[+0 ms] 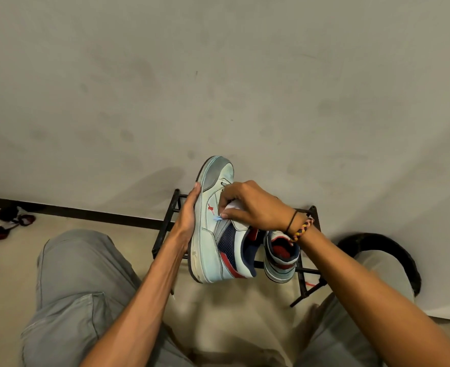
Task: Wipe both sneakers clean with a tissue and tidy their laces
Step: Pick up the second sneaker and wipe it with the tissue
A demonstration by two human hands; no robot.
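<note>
person seated, grey trousers at lower left & lower right of frame, both forearms reaching up to centre. left hand flat w/ straight fingers against the sole of the held sneaker, propping it on edge, toe pointing to top of frame, heel toward bottom. shoe is pale blue/white w/ grey toe cap, navy mesh panel, red trim & small red logo on the side. right hand sits over the lace area just right of centre, fingers curled, thumb & forefinger pinching a lace by its light blue tip; bit of white tissue shows under the palm, can't tell how it's gripped. right wrist has a thin black band & a braided yellow/red/black bracelet. second sneaker stands heel-first on the black metal rack, just right of the held shoe, partly behind the right wrist. grubby wall fills upper frame; dark footwear on floor at mid left; round black item at mid right.
</note>
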